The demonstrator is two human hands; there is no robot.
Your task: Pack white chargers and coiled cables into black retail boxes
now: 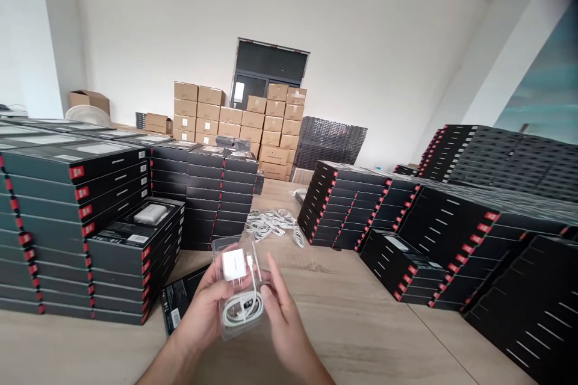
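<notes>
Above wooden table point(361, 325), left hand point(205, 307) cradling clear charger tray point(239, 286), right hand point(282, 307) steadying its edge, fingers loose

Black boxes point(108, 192), red tabs; white charger point(233, 264)

Open table point(361, 319) ahead of us and to our right; stacked black boxes point(112, 216) wall the left, more stacks point(451, 234) the right; loose cables point(271, 222) lie between.
</notes>
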